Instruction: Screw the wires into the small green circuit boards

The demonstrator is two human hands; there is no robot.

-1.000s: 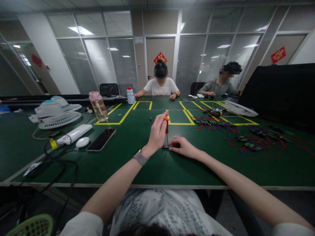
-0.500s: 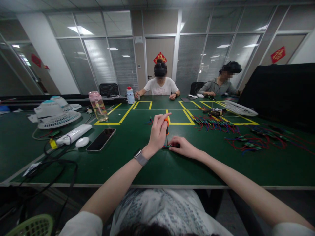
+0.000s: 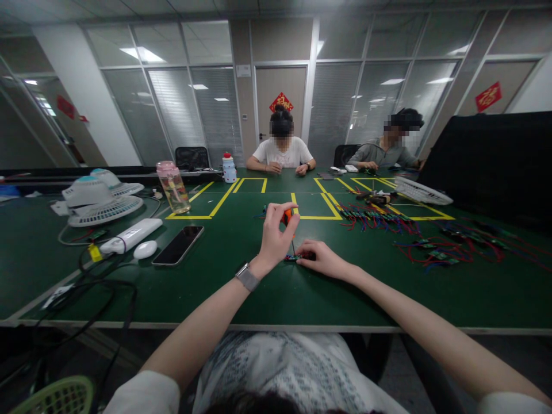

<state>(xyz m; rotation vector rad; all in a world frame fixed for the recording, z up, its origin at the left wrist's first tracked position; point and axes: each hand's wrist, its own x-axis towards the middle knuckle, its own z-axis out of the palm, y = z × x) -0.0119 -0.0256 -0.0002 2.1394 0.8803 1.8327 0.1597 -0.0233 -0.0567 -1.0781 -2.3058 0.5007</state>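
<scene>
My left hand (image 3: 276, 234) grips a small screwdriver with an orange handle (image 3: 287, 217), held upright with its thin shaft pointing down. The tip meets a small green circuit board (image 3: 292, 257) lying on the green table (image 3: 267, 287). My right hand (image 3: 321, 257) rests flat beside the board, with its fingertips pinning the board's right end. A watch with a grey band sits on my left wrist.
Left of me lie a black phone (image 3: 177, 244), a white mouse (image 3: 144, 249), a white power strip (image 3: 130, 234), cables and two desk fans (image 3: 103, 201). A pink-lidded bottle (image 3: 173, 186) stands behind. Piles of wired boards (image 3: 431, 244) spread right. Two people sit across the table.
My left fingers have shifted around the screwdriver's handle, which now sits slightly lower in the hand. The person opposite has brought both hands together. My right hand has stayed put.
</scene>
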